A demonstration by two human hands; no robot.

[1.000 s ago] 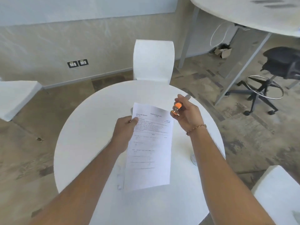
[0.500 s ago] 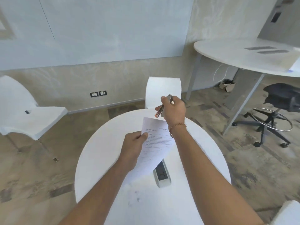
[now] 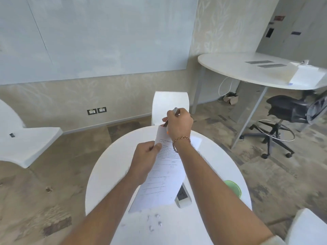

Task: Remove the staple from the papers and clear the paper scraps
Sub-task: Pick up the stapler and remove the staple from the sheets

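My left hand [image 3: 144, 157] pinches the papers [image 3: 162, 174] above the tabletop [image 3: 109, 174] centre, steadying them; my right hand [image 3: 178, 123] grips the staple remover [image 3: 174, 114], seemingly at their top corner. Scraps [image 3: 155, 221] lie near the near edge.

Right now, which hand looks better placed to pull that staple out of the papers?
The right hand: it holds the staple remover at the papers' top corner, while the left hand grips their left edge, steadying them.
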